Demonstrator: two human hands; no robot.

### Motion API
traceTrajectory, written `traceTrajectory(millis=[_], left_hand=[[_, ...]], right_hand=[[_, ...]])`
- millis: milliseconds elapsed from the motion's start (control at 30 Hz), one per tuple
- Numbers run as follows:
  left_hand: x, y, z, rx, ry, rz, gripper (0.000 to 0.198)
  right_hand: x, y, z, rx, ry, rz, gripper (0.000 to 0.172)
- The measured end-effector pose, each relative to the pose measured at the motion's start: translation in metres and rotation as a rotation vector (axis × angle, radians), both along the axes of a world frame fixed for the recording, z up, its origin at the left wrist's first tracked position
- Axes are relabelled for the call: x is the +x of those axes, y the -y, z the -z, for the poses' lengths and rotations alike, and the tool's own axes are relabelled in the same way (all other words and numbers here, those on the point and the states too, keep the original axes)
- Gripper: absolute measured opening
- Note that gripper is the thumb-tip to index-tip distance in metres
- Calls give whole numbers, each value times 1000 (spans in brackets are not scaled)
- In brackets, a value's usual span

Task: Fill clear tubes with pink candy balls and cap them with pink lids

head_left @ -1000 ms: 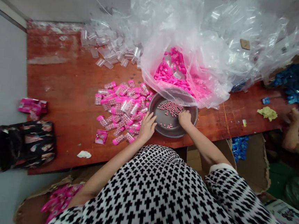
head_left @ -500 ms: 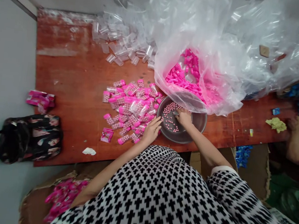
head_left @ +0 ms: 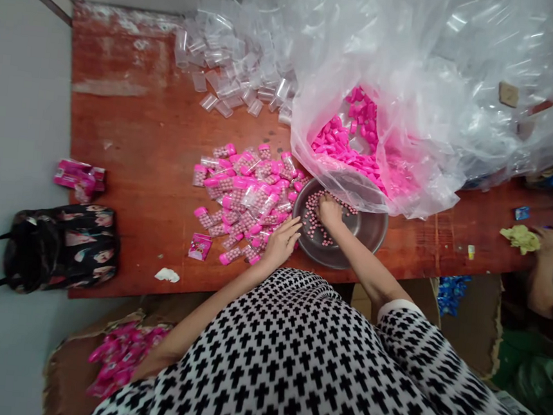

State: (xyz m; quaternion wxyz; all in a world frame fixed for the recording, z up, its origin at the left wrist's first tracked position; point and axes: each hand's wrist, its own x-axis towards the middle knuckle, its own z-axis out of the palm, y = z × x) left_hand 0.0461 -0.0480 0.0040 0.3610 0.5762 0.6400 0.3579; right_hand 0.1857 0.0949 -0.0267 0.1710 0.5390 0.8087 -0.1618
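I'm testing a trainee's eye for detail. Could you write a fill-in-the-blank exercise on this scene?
The right hand reaches among small round ____-coloured beads inside the round grey metal bowl.
In the picture, pink-capped clear plastic tubes are heaped to the ____ of the bowl.
The floral-print fabric bag with straps is coloured mainly ____.
The brown cardboard box at lower right holds ____-coloured items.

Missing words: pink; left; black; blue.

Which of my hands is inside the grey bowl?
Your right hand, among the pink balls; your left hand is at the rim of the bowl, beside the pink-capped tubes.
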Motion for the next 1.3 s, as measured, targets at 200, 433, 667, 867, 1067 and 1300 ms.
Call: traceTrajectory(millis=[200, 433, 667, 867, 1067, 1300], left_hand=[[1, 0, 3, 5, 1, 3, 29], [-6, -3, -9, 57, -18, -68, 31], [14, -32, -36, 6, 141, -86, 36], [33, -42, -36, -161, 571, -118, 34], [35, -44, -32, -320, 822, -21, 46], [32, -51, -32, -362, 713, 93, 48]], right_hand=[[-6, -1, 16, -82, -404, 63, 41], [7, 19, 8, -355, -1100, 476, 46], [26, 51, -44, -501, -1380, 574, 48], [47, 56, -76, -335, -1196, 440, 44], [75, 34, -111, -232, -993, -39, 39], [88, 26, -109, -289, -940, -171, 32]])
